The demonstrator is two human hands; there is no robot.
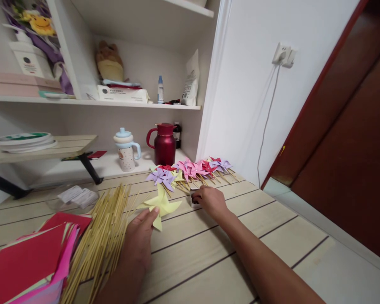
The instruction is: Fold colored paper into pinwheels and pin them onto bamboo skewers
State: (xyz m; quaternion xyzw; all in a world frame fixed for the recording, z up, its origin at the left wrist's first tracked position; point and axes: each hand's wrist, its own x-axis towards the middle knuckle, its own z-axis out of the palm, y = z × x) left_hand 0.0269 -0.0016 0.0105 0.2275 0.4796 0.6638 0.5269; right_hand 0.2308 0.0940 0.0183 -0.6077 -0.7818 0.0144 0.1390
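Note:
My left hand [138,240] rests on the wooden table [272,236] and pinches the near edge of a yellow paper pinwheel [161,203] that lies flat. Further right, my right hand [209,199] reaches forward, its fingers closed around a small dark object [194,197] that I cannot identify. Just beyond it lies a row of finished pinwheels on sticks [190,171] in purple, pink, red and yellow. A pile of thin bamboo sticks [101,236] lies left of my left hand.
A stack of red and pink paper squares [31,261] sits at the near left. A maroon jug [164,144] and a pale lidded cup [126,150] stand at the back under shelves. A dark red door [351,147] is at the right, and a wall socket [283,55] with a cable.

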